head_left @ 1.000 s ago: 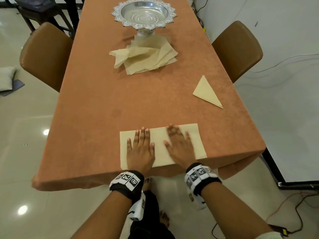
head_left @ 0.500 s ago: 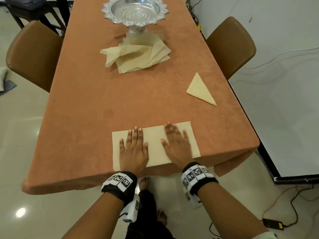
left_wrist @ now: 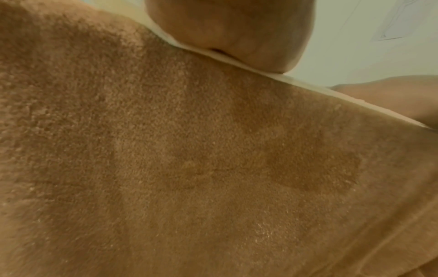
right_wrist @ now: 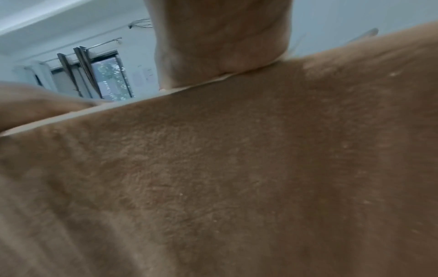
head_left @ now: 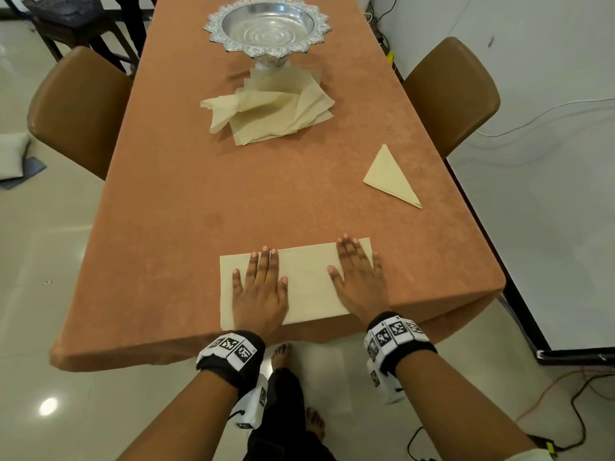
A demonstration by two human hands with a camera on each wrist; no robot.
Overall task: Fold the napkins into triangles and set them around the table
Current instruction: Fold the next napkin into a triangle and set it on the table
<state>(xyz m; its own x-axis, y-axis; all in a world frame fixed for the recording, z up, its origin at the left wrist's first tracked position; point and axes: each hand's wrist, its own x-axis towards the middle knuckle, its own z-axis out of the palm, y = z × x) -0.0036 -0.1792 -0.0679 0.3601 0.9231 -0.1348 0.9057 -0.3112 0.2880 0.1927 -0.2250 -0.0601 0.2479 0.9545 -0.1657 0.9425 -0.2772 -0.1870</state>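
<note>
A long table [head_left: 186, 201] draped in rust-coloured cloth filled the frame, flanked by a brown chair on the left [head_left: 76, 108] and another on the right [head_left: 452, 91], as a person stood at its near end working through a napkin-folding job. At the far end stood a footed silver bowl [head_left: 266, 26], and touching its base lay a loose pile of unfolded napkins [head_left: 269, 111], several sheets overlapping and one crumpled at the pile's left.

Near the right edge, by the right-hand chair, one finished triangle [head_left: 391, 178] was already set in place.

At the near edge lay the napkin in work [head_left: 307, 284], folded to a rectangle and running left to right. The left hand [head_left: 259, 291] rested flat on its left part and the right hand [head_left: 361, 281] on its right part; neither grip was closed on anything, each palm down with fingers straight and slightly spread. The wrist views showed only cloth, the napkin's edge and the heel of each palm.

Judged from this, the step was smoothing or creasing the rectangle, with the diagonal fold not yet made. The next move would seem to call for one hand to pin the sheet while the other pinched a corner and carried it across, edges matched before pressing.
</note>
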